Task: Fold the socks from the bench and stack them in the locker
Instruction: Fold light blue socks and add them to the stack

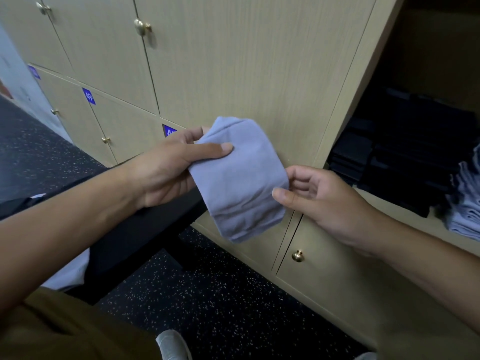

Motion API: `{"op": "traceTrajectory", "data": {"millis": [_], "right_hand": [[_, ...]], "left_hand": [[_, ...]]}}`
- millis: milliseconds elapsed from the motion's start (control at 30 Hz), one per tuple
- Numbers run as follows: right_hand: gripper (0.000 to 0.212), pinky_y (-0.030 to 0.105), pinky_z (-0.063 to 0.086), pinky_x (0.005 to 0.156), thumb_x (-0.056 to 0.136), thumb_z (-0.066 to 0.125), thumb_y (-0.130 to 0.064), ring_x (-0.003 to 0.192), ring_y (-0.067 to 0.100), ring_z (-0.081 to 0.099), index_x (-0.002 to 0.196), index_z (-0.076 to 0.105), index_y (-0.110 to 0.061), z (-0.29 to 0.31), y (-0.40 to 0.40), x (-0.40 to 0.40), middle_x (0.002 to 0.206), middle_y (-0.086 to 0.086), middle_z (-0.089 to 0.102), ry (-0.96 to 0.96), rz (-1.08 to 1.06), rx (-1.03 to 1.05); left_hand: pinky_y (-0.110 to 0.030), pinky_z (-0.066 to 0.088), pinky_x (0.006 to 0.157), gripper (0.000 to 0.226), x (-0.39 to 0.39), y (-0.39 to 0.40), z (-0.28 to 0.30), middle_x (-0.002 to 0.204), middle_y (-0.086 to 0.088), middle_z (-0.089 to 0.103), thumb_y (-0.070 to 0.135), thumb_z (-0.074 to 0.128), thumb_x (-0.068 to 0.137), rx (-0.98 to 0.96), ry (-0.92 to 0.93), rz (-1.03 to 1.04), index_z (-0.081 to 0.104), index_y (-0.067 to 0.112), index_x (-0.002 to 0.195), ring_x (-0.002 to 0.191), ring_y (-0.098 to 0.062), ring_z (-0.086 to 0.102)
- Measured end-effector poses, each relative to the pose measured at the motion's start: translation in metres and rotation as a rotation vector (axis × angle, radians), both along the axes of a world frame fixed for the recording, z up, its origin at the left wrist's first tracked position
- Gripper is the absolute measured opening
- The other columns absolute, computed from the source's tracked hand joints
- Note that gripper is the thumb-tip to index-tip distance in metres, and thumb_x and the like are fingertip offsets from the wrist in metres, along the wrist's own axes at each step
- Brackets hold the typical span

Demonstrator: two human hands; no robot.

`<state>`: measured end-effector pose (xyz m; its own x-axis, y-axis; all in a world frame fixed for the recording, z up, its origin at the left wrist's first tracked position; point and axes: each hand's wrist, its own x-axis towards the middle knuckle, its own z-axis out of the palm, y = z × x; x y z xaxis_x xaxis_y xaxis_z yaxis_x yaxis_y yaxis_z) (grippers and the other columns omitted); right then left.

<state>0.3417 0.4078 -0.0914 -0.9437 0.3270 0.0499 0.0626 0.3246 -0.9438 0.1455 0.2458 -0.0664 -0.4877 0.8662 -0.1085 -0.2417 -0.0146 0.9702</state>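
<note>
I have a grey sock folded into a compact pad, held up in the middle of the frame in front of the closed locker doors. My left hand grips its upper left edge, thumb on the near face and fingers curled behind. My right hand pinches the right edge of the fold between thumb and fingertips, the other fingers loosely curled. The sock hangs free in the air, touching nothing but my hands.

I judge the fold to be done or nearly so: the pad looks doubled over, with a rounded crease at the lower end and no loose tail that I can see. So the step in hand is the handover from folding to stacking.

The open locker is at the right of the frame. Inside it sits a dark pile and, at the far right edge, a grey pile of what looks like matching folded socks. The black bench runs across the lower left behind my left arm.

The next move calls for carrying the pad right, into the locker, and setting it flat on the grey pile. I would keep the pinch firm so the fold does not spring open, and let one hand take the whole pad before reaching in.
</note>
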Motion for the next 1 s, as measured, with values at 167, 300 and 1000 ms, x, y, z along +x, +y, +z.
{"op": "traceTrajectory", "data": {"millis": [167,300,1000], "right_hand": [[0.029,0.024,0.058,0.078,0.085,0.069,-0.025,0.091,0.020,0.075,0.106,0.070,-0.006,0.013,-0.003,0.000,0.100,0.010,0.078,0.107,-0.076,-0.140],[0.031,0.032,0.061,0.087,0.087,0.067,-0.025,0.098,0.024,0.075,0.112,0.070,-0.007,0.020,-0.004,0.002,0.102,0.009,0.078,0.127,-0.136,-0.199],[0.015,0.022,0.057,0.077,0.095,0.066,-0.011,0.073,0.002,0.067,0.099,0.075,-0.022,0.035,0.006,0.015,0.070,-0.015,0.071,0.159,-0.427,0.122]], "left_hand": [[-0.026,0.060,0.066,0.048,0.000,0.005,-0.021,0.099,-0.009,0.074,0.009,0.079,0.075,-0.119,-0.043,0.034,0.058,0.011,0.118,0.084,-0.018,0.072],[-0.038,0.057,0.088,0.060,0.003,0.006,-0.037,0.120,-0.011,0.072,0.023,0.076,0.078,-0.238,0.113,-0.071,0.056,0.010,0.132,0.108,-0.029,0.064],[-0.022,0.050,0.073,0.011,0.027,0.025,-0.006,0.087,0.006,0.075,0.020,0.063,0.100,0.047,0.964,0.016,0.070,0.013,0.094,0.078,-0.005,0.066]]}}
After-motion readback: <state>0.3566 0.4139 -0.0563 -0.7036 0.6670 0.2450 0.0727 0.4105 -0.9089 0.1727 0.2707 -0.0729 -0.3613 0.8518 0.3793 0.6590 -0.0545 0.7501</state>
